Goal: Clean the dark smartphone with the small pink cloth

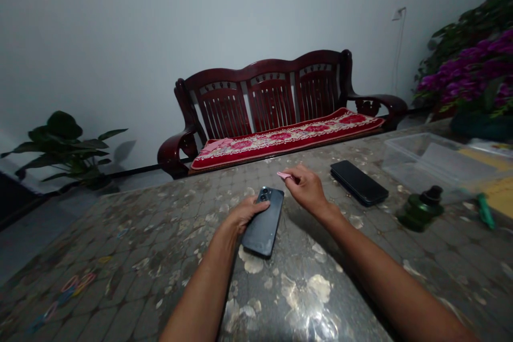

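Observation:
A dark grey smartphone (264,227) is tilted over the patterned tabletop, its back and camera lenses facing up. My left hand (245,212) grips it by the left edge, the thumb lying across the back below the lenses. To the right of the phone, my right hand (306,186) pinches a small pink cloth (284,175) that sticks out from the fingertips. This hand is apart from the phone, above the table. Most of the left fingers are hidden beneath the phone.
Right of my right hand lie a black phone-like case (358,183), a green bottle (420,208) and a clear plastic box (433,160). Colourful rubber bands (76,286) are scattered at the left of the table (160,235). A wooden bench (272,96) stands behind it.

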Demonstrator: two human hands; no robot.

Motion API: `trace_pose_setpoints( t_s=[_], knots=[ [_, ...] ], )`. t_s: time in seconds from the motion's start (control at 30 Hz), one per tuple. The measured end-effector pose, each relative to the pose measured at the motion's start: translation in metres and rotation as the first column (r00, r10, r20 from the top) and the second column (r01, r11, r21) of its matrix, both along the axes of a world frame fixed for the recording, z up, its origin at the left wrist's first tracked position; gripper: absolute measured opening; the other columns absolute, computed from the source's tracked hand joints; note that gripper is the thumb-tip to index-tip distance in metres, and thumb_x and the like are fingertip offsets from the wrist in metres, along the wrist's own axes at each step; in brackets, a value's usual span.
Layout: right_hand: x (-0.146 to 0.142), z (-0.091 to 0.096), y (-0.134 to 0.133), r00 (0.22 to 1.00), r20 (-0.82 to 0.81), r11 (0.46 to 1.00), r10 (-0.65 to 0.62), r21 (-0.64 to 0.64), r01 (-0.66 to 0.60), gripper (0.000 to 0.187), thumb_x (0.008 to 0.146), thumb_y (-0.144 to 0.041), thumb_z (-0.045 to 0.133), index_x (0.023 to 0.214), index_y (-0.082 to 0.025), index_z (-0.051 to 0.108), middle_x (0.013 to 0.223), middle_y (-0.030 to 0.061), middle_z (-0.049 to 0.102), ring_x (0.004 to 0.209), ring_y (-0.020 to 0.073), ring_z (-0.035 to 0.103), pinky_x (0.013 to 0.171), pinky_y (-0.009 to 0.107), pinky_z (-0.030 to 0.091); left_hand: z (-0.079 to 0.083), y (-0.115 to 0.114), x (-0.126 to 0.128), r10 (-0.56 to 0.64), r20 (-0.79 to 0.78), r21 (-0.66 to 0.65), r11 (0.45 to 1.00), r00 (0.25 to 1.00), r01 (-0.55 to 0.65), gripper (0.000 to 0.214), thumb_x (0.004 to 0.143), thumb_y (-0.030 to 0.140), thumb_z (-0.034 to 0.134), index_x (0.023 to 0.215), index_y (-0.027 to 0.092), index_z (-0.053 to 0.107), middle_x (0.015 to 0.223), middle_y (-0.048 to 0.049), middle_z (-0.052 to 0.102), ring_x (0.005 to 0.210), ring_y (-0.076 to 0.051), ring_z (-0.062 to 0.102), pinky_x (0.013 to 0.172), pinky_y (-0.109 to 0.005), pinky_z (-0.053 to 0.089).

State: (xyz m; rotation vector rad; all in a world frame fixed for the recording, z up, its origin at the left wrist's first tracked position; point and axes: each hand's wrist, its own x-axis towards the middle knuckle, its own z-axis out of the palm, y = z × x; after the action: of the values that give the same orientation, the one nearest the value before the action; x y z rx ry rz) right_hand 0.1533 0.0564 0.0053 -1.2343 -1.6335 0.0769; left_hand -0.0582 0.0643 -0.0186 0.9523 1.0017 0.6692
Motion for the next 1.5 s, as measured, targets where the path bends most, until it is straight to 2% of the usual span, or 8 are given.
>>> trace_pose_setpoints(
  t_s=[0.23,0.43,0.57,0.83,1.1,1.2,1.4,1.5],
  knots=[
    [-0.001,-0.019,0.006,0.999,0.027,0.992,0.024,-0.122,-0.02,0.023,0.089,-0.021,0.056,0.092,-0.023,0.079,0.077,0.0018,0.066,0.074,0.0155,0.06,0.065,0.024,0.04,-0.007,0.001,0.01,0.03,-0.215,0.234,0.972,0.976,0.021,0.048,0.064,0.02,0.078,0.11,0.013,0.065,0.084,-0.0043,0.073,0.068,-0.018,0.068,0.065,-0.027,0.054],
    [-0.006,-0.037,0.006,0.994,0.097,0.971,0.058,-0.235,-0.033,0.025,0.091,-0.021,0.055,0.097,-0.024,0.079,0.082,0.0024,0.067,0.077,0.0155,0.061,0.067,0.023,0.04,-0.018,0.006,0.013,0.103,-0.415,0.363,0.93,0.904,0.061,0.05,0.064,0.008,0.072,0.113,0.014,0.069,0.093,-0.0054,0.075,0.084,-0.022,0.069,0.078,-0.032,0.054],
    [-0.005,-0.047,0.006,0.99,0.133,0.964,0.056,-0.265,-0.019,0.025,0.092,-0.021,0.054,0.099,-0.024,0.078,0.086,0.0031,0.068,0.081,0.0163,0.061,0.069,0.024,0.041,-0.022,0.004,0.014,0.21,-0.537,0.446,0.893,0.817,0.063,0.052,0.066,0.008,0.074,0.117,0.015,0.069,0.1,-0.008,0.074,0.098,-0.027,0.067,0.092,-0.039,0.05],
    [-0.007,-0.051,-0.011,0.914,0.4,0.96,0.059,-0.274,0.058,0.019,0.094,-0.022,0.058,0.096,-0.024,0.076,0.093,0.0066,0.067,0.093,0.0212,0.059,0.077,0.029,0.041,-0.014,-0.024,0.019,0.342,-0.67,0.547,0.827,0.659,0.128,0.043,0.079,0.017,0.07,0.121,0.018,0.067,0.123,-0.0166,0.066,0.121,-0.035,0.057,0.108,-0.046,0.036],
    [-0.017,-0.055,-0.011,0.9,0.394,0.938,0.188,-0.343,-0.046,0.018,0.095,-0.019,0.058,0.098,-0.024,0.075,0.094,0.0055,0.067,0.096,0.0201,0.059,0.081,0.028,0.043,-0.009,-0.052,0.01,0.359,-0.775,0.562,0.767,0.521,0.308,0.042,0.083,0.021,0.067,0.124,0.019,0.065,0.117,-0.0151,0.066,0.114,-0.032,0.06,0.102,-0.041,0.042],
    [-0.016,-0.057,-0.009,0.911,0.364,0.945,0.197,-0.319,-0.077,0.021,0.094,-0.015,0.057,0.099,-0.023,0.075,0.093,0.0053,0.068,0.096,0.0197,0.06,0.083,0.028,0.044,-0.012,-0.068,-0.003,0.335,-0.792,0.573,0.696,0.51,0.433,0.039,0.087,0.023,0.063,0.126,0.016,0.065,0.121,-0.0167,0.066,0.117,-0.032,0.06,0.104,-0.043,0.043],
    [-0.014,-0.062,-0.012,0.915,0.353,0.966,0.195,-0.233,-0.116,0.024,0.092,-0.011,0.055,0.101,-0.022,0.075,0.095,0.006,0.069,0.095,0.0211,0.06,0.084,0.03,0.047,-0.023,-0.102,-0.029,0.306,-0.758,0.651,0.413,0.577,0.637,0.049,0.09,0.036,0.068,0.136,0.021,0.058,0.147,-0.0149,0.053,0.143,-0.033,0.041,0.117,-0.054,0.033],
    [-0.014,-0.063,-0.013,0.904,0.361,0.967,0.229,-0.192,-0.169,0.026,0.09,-0.009,0.053,0.101,-0.02,0.074,0.097,0.0072,0.07,0.096,0.0218,0.06,0.085,0.032,0.048,-0.023,-0.11,-0.031,0.278,-0.775,0.632,0.328,0.568,0.702,0.056,0.085,0.039,0.075,0.135,0.02,0.059,0.145,-0.0154,0.056,0.144,-0.036,0.039,0.118,-0.056,0.032]
  ],
)
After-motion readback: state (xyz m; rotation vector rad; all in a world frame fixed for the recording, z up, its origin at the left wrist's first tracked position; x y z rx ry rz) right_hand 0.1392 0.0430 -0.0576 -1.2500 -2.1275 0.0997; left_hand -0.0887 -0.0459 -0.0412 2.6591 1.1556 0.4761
